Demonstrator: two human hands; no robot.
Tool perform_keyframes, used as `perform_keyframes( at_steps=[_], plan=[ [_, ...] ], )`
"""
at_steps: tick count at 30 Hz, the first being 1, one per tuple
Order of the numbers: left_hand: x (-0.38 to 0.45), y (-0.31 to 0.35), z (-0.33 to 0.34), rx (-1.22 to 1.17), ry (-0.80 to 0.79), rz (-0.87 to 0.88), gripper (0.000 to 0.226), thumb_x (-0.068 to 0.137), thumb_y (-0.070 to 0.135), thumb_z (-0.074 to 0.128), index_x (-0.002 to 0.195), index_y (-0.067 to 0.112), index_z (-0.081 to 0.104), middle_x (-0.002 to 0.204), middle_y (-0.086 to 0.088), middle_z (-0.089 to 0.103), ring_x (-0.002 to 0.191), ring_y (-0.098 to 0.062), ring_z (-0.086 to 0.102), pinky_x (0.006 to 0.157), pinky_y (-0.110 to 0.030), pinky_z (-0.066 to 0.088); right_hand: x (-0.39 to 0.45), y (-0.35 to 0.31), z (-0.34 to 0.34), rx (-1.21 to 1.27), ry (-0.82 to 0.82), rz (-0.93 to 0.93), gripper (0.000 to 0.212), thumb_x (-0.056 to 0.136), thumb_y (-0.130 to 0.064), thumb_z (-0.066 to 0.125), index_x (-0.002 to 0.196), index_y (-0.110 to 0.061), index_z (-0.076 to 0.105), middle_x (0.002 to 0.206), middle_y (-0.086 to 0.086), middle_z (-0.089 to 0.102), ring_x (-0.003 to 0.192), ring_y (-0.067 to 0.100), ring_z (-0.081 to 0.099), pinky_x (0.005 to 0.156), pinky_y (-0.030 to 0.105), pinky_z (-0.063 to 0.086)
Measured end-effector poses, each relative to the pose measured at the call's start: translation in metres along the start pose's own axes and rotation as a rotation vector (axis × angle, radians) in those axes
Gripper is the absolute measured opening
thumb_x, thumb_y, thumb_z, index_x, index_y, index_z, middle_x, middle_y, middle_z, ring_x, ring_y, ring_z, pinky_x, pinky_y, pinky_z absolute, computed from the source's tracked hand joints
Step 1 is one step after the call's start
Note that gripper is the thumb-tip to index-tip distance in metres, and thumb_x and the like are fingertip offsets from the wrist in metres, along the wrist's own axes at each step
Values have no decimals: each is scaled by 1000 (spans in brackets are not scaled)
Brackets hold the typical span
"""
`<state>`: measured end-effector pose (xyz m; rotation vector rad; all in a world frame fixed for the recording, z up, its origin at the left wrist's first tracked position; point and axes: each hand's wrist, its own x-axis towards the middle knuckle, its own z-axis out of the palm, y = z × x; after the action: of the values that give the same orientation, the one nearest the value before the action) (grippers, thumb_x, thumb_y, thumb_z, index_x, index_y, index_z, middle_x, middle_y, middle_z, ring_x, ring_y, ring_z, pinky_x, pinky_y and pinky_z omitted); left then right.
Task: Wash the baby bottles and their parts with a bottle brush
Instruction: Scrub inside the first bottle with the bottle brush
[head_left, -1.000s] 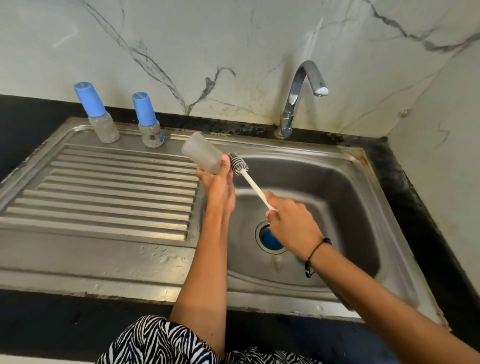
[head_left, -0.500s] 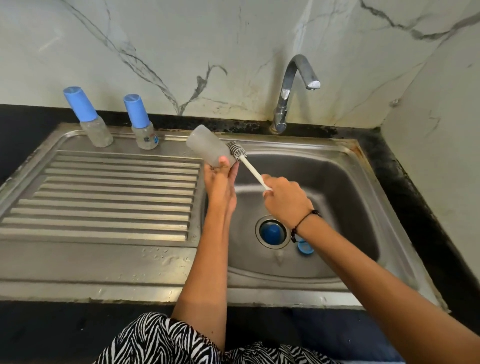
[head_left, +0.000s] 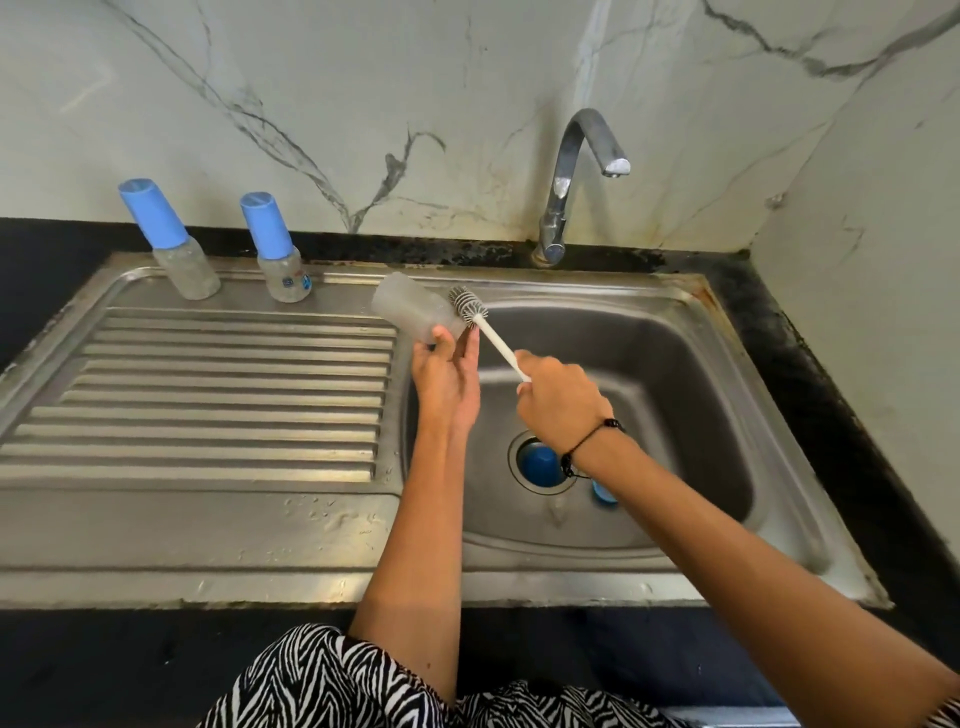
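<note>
The open baby bottle (head_left: 413, 309), a frosted, uncapped cylinder, is held tilted over the left rim of the sink basin (head_left: 675, 374), its base pointing up and to the left toward the drainboard (head_left: 208, 395). The left hand (head_left: 447, 379) grips it near the mouth, thumb on the near side and fingers curled round the far side. At the mouth sits the bristle head of the bottle brush (head_left: 469, 308), grey and white, just outside the opening and touching its edge. The white handle of the brush runs down and to the right into the right hand (head_left: 561, 410), which is closed round its lower end. A black cord bracelet (head_left: 592, 441) circles that wrist.

Below the hands, in the basin, a blue part (head_left: 540, 462) sits in the drain, and a second blue piece (head_left: 603, 492) lies just beside it, half hidden by the right forearm.

At the back of the drainboard, two capped bottles stand upright and close together: the left capped bottle (head_left: 179, 249) and the right capped bottle (head_left: 280, 260), each with a tall blue cap. The tap (head_left: 571, 176) curves over the basin from the back edge, with marbled wall (head_left: 467, 104) behind. The steel sink is set in a dark table (head_left: 857, 467).
</note>
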<state>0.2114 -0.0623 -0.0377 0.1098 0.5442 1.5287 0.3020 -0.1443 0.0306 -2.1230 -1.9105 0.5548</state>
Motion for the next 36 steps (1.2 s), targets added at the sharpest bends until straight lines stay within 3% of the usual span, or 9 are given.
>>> perform_keyframes(
  at_steps=[3,6,9,13,17,23,26,31,36],
  plan=[
    [-1,3,2,85,40,-60,20,91,12,57,110,11,53,85,-1,56,77,-10,54,76,-30,50,-8,-2,1,-17,-3,-37,37,94,-12,37,130,-18,42,99,16,58,94,39,56,66,34,39],
    [1,3,-2,219,132,6,35,87,2,62,117,15,49,84,4,55,76,-6,50,72,-23,42,-22,6,2,-17,-22,-21,44,95,-15,37,137,-26,37,108,15,59,96,38,55,70,36,41],
    [-1,0,-4,269,124,49,35,87,-8,57,119,5,51,91,-2,61,84,-10,59,72,-21,49,-28,15,1,-21,-21,19,48,95,-16,36,140,-30,35,111,15,59,97,38,55,74,38,44],
    [-3,-3,-1,314,57,55,13,91,-8,51,96,3,56,84,-5,59,79,-13,58,73,-23,53,-31,19,-5,-66,4,25,45,95,-15,36,138,-28,36,109,15,59,97,38,55,70,35,39],
    [-8,-9,1,364,-39,-25,29,91,-7,51,119,-1,53,96,-6,61,86,-12,59,82,-26,54,-13,19,-10,-66,15,61,38,95,-15,37,133,-19,41,110,16,60,98,38,55,70,35,40],
    [-2,-2,1,234,52,-87,33,94,-8,43,126,-5,50,87,-7,59,79,-12,58,96,-36,47,-37,19,-5,-85,-11,28,48,94,-13,36,141,-25,32,104,16,60,94,39,56,68,35,40],
    [-7,-6,-4,286,-32,-155,34,95,-7,41,130,-8,45,92,-9,59,85,-15,59,95,-36,46,-29,25,-4,-77,9,69,43,92,-10,36,134,-20,39,102,17,60,91,39,55,67,35,40],
    [-12,-4,2,254,-140,-262,23,98,-2,37,115,-2,52,97,-14,63,92,-23,61,99,-41,45,-16,29,-8,-95,42,62,41,94,-12,36,134,-18,39,86,9,50,75,30,46,64,34,40],
    [-9,2,13,266,-97,-287,19,95,12,50,113,6,51,99,-14,62,94,-25,61,90,-40,50,-28,23,-1,-133,56,62,52,95,-11,35,145,-26,26,88,10,51,87,36,55,65,35,37]
  ],
)
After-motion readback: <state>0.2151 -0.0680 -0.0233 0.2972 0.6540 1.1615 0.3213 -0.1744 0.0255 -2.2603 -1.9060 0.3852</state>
